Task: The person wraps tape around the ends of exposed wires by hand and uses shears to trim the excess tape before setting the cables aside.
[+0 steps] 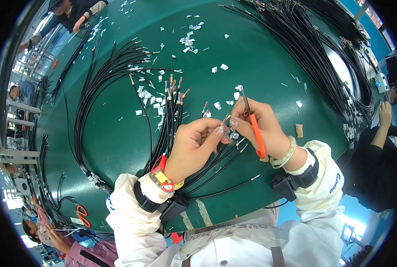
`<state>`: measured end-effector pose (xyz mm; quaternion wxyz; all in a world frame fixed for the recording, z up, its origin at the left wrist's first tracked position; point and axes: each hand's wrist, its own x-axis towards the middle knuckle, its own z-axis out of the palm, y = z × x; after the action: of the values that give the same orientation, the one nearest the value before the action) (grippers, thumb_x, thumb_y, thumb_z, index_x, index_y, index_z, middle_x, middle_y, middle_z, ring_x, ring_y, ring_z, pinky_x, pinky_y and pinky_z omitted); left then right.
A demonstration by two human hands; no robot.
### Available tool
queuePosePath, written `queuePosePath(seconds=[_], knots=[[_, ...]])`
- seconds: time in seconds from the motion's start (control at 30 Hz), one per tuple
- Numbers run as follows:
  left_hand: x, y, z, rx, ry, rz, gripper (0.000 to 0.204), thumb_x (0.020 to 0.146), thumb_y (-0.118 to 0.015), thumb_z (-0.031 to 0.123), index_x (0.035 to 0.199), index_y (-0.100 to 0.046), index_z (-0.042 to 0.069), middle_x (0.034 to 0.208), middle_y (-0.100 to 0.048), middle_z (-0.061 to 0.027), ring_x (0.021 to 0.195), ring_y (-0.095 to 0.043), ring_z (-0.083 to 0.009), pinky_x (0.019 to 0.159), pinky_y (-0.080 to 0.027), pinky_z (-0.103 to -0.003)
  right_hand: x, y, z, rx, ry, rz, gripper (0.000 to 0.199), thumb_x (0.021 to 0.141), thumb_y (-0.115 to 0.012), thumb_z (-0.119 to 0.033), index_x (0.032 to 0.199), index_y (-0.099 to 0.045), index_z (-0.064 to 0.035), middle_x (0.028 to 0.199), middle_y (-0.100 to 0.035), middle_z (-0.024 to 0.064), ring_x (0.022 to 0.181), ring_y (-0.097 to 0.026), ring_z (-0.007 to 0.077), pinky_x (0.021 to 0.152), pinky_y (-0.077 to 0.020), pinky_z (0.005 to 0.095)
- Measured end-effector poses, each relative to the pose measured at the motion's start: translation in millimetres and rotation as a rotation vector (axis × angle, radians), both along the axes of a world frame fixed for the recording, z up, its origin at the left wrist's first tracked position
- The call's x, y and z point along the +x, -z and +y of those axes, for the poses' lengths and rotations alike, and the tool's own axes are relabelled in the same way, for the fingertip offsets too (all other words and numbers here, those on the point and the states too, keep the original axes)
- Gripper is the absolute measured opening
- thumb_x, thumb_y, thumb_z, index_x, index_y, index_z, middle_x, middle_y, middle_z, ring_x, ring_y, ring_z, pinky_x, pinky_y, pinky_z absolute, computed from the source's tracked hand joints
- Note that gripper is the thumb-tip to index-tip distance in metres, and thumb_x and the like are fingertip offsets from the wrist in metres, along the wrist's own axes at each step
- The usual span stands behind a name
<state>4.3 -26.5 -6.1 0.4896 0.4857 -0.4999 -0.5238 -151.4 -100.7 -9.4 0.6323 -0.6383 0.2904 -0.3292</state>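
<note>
Fingers [212, 139] of the left hand [190, 144] pinched a stripped cable end [225, 119] — right hand [268, 127] grasped orange-handled scissors [257, 135], fingertips [237, 124] beside it.

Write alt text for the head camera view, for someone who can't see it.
A person's left hand pinches a cable end with coloured wires showing, while the right hand, holding orange-handled scissors, works close beside it. Bundled black cables and scattered white scraps lie on the green table around them.
</note>
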Motion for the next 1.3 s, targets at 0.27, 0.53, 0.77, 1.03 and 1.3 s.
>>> queuePosePath(seconds=[0.27, 0.53, 0.77, 1.03, 1.3], knots=[[-3, 1, 0, 0.001, -0.001, -0.008, 0.012, 0.087, -0.048, 0.006, 0.092, -0.055, -0.003, 0.074, -0.061, -0.0067, 0.061, -0.053, -0.0054, 0.051, -0.041, -0.017, -2, -2, 1, -0.103, 0.045, -0.018, 0.010, 0.077, -0.060, -0.007, 0.078, -0.054, 0.0012, 0.065, -0.049, 0.0002, 0.059, -0.044, 0.0042, 0.052, -0.0363, 0.0197], [6, 2, 2, -0.102, -0.010, -0.292, 0.007, 0.083, -0.052, 0.003, 0.086, -0.056, -0.002, 0.073, -0.062, -0.0072, 0.059, -0.056, -0.0075, 0.050, -0.043, -0.018, -1, -7, 2, 0.262, -0.132, 0.029, 0.004, 0.077, -0.057, -0.001, 0.076, -0.053, -0.0005, 0.068, -0.049, -0.0006, 0.060, -0.041, 0.0039, 0.053, -0.0327, 0.0191], [7, 6, 0, -0.547, -0.047, -0.698, 0.007, 0.075, -0.060, 0.004, 0.082, -0.061, 0.003, 0.068, -0.061, -0.0100, 0.054, -0.057, -0.0244, 0.049, -0.046, -0.031, -4, 1, 5, 0.002, -0.191, -0.019, 0.012, 0.075, -0.063, -0.009, 0.076, -0.054, -0.0014, 0.069, -0.052, 0.0019, 0.064, -0.048, 0.0074, 0.056, -0.0401, 0.0229], [40, 19, 8, -0.361, -0.101, -0.574, 0.012, 0.082, -0.053, 0.007, 0.080, -0.057, -0.003, 0.062, -0.059, -0.0115, 0.047, -0.054, -0.0159, 0.042, -0.042, -0.024, 26, -1, -2, -0.450, -0.031, -0.136, 0.021, 0.066, -0.067, -0.013, 0.078, -0.055, 0.0004, 0.077, -0.052, 0.0108, 0.066, -0.052, 0.0206, 0.057, -0.0414, 0.0298], [16, -10, -12, 0.045, 0.112, 0.218, 0.021, 0.085, -0.047, 0.019, 0.085, -0.050, -0.001, 0.060, -0.055, -0.0068, 0.041, -0.045, -0.0093, 0.037, -0.033, -0.019, 13, 0, -3, -0.735, -0.006, -0.191, 0.014, 0.071, -0.062, -0.007, 0.073, -0.050, -0.0010, 0.072, -0.045, 0.0085, 0.058, -0.048, 0.0217, 0.050, -0.0379, 0.0300]])
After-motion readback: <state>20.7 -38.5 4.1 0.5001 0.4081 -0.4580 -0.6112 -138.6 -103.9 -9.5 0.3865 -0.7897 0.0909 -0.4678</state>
